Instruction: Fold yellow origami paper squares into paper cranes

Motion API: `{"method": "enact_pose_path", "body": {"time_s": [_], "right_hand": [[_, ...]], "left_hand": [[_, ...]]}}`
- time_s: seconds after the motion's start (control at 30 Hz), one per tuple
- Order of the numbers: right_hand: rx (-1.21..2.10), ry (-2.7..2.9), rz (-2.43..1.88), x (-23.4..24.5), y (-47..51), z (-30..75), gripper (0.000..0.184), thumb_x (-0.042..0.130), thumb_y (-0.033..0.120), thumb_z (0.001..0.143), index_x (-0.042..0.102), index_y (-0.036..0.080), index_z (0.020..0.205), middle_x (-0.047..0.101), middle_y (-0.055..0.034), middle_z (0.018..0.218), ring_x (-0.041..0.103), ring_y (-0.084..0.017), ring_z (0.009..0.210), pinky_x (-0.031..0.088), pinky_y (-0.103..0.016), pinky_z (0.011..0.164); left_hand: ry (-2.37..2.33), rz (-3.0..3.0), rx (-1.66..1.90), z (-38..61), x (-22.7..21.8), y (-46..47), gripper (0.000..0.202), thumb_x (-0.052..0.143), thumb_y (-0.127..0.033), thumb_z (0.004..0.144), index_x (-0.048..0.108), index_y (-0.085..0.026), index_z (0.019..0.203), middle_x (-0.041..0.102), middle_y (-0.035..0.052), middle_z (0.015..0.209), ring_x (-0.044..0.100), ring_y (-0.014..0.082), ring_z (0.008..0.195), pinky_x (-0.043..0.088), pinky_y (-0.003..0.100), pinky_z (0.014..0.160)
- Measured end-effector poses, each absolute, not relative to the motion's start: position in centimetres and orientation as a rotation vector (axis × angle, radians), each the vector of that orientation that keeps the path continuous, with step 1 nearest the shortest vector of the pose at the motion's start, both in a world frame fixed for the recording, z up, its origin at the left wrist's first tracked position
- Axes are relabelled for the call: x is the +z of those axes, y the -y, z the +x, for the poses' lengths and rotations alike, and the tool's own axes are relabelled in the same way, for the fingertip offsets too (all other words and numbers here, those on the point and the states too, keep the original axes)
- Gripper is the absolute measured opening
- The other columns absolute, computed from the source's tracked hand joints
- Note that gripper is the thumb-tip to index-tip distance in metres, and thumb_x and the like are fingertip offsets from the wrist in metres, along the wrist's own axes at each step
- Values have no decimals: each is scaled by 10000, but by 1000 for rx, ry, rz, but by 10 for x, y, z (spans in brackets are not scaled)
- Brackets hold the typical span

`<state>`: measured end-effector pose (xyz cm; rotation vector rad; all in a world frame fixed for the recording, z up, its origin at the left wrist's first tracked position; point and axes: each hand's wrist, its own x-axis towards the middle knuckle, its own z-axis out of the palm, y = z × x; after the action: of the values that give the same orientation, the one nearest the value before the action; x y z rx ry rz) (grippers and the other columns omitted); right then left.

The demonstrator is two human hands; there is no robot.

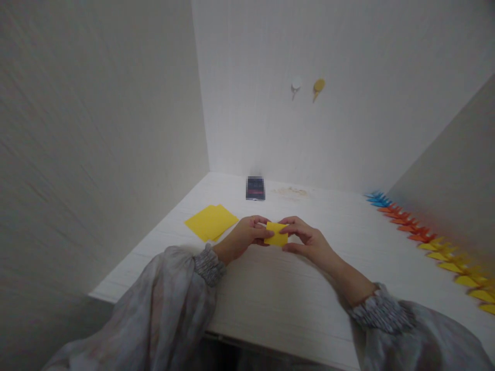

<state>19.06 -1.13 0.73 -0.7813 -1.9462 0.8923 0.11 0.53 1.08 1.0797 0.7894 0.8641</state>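
A small folded square of yellow origami paper is held up between both hands above the white table. My left hand pinches its left edge, thumb in front and fingers behind. At its right side, my right hand has fingertips on the upper right edge, with the thumb below near the lower corner. Larger yellow paper sheets lie overlapping on the table, just left of my left hand.
A dark phone-like device stands near the back wall. Folded paper cranes in blue, red and yellow line the table's right side. Two hooks, one white and one yellow, are on the wall. The table's front edge runs below my arms.
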Motion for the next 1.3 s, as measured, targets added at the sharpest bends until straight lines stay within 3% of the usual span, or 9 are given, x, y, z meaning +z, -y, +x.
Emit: {"method": "enact_pose_path", "body": {"time_s": [0.2,0.53,0.83,1.3], "right_hand": [[849,2064,-768,12,12,195,295,704,234,603,613,243,883,473,-52,1083,460,-204,1035,371,-384,900],[831,1998,-820,8,12,189,54,594,252,723,630,239,761,513,-29,955,524,-159,885,433,-325,789],[607,1862,-960,4,18,174,161,443,265,818,530,197,702,520,-62,947,520,-159,840,439,-293,707],[543,1644,-997,-1,18,170,153,515,270,777,522,189,647,537,-56,886,531,-146,765,464,-279,633]], "left_hand": [[-801,1083,853,1,12,-5,355,685,-136,551,487,-122,846,598,7,639,574,102,565,435,202,510],[-816,1105,829,1,11,-4,365,713,-168,527,493,-117,814,491,-69,506,501,61,456,435,218,502],[-773,1101,836,4,10,-1,403,726,-162,512,490,-112,834,517,-57,554,536,73,520,453,232,558],[-625,1095,812,3,8,1,387,698,-95,544,500,-125,875,596,-6,675,580,105,663,452,253,662]]}}
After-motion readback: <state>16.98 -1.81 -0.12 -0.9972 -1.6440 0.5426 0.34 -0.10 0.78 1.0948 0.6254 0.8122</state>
